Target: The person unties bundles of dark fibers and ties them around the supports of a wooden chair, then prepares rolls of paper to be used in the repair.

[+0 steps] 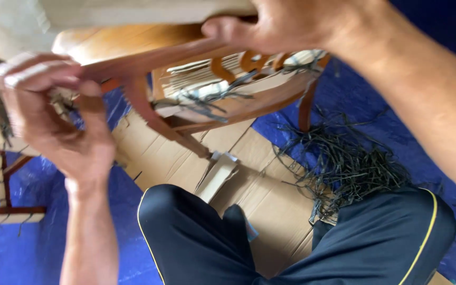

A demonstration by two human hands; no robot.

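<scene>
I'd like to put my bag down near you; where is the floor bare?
Bare flattened brown cardboard lies between the dark-trousered knees. Blue floor sheet is free beside the left hand. Crowded: the pile of dark cut strands and under the wooden chair frame.

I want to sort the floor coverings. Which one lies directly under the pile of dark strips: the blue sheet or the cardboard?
Mostly the blue sheet: the pile of dark strips spreads over it, only its left edge reaching the flattened cardboard.

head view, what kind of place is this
Probably a floor workspace for repairing or weaving chairs: a wooden chair frame held up, a heap of cut dark strands, and flattened cardboard over a blue tarp.
</scene>
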